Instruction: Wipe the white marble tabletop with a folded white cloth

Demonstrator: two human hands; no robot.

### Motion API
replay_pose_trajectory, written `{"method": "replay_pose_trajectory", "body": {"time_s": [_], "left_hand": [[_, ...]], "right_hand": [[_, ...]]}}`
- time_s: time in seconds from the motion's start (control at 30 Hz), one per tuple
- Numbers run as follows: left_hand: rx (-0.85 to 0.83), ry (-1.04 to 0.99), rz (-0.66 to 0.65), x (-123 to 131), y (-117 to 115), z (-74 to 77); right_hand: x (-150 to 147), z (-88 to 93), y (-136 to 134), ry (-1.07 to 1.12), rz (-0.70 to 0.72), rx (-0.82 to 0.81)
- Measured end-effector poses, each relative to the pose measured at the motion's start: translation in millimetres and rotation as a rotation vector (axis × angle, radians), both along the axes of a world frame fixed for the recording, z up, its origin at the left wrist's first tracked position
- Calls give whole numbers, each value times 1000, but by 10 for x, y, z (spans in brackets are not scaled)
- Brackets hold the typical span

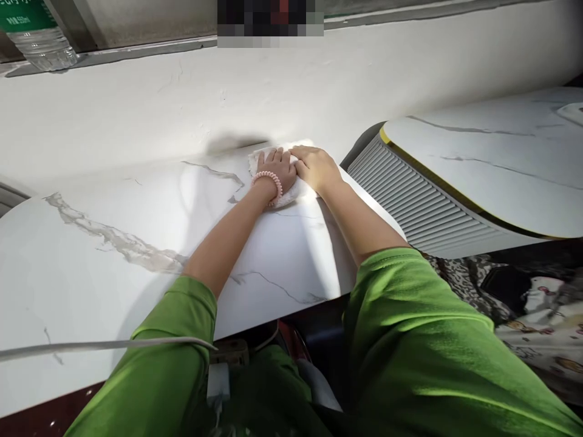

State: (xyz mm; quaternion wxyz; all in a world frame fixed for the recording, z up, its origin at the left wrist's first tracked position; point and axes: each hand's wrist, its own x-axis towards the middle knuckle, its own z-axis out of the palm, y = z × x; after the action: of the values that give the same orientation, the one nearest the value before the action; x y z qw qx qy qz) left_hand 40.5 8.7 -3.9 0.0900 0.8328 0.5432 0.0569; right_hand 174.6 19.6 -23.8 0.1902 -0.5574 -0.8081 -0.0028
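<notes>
Both my hands rest on a white cloth at the far corner of a white marble-patterned tabletop, close to the white wall. My left hand, with a pink coil band on its wrist, lies flat on the cloth, fingers together and stretched toward the wall. My right hand lies beside it, palm down, fingers laid over the cloth's right part. Most of the cloth is hidden under the hands. Green sleeves cover both my upper arms.
A second marble-patterned top with a ribbed grey side stands to the right, with a gap between. A clear water bottle stands on the ledge at upper left. A white cable crosses the table's near edge. Patterned fabric lies lower right.
</notes>
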Motion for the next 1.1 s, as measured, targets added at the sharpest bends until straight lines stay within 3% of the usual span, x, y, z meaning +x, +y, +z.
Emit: {"method": "replay_pose_trajectory", "body": {"time_s": [0.2, 0.37, 0.53, 0.67, 0.73, 0.83, 1.0, 1.1], "left_hand": [[8, 6, -36, -246, -403, 18], [34, -32, -116, -590, -1008, 6], [67, -22, -163, -935, -1686, 43], [42, -16, -113, -1123, -1938, 95], [25, -57, -56, -1186, -1894, 93], [33, -102, 35, -1267, -1650, 59], [87, -95, 169, -1436, -984, -18], [131, -77, 185, -1573, -550, -56]], "right_hand": [[-227, 3, -481, -28, -38, 31], [-583, -19, -1201, -32, -103, 34], [-861, 59, -1925, -57, 13, 17], [-1014, 142, -2118, -106, 128, -6], [-1089, 149, -2043, -80, 149, -1], [-1214, 118, -1752, -9, 158, 3], [-1463, 29, -1020, 34, 147, -3], [-1621, -20, -602, 28, 99, -6]]}}
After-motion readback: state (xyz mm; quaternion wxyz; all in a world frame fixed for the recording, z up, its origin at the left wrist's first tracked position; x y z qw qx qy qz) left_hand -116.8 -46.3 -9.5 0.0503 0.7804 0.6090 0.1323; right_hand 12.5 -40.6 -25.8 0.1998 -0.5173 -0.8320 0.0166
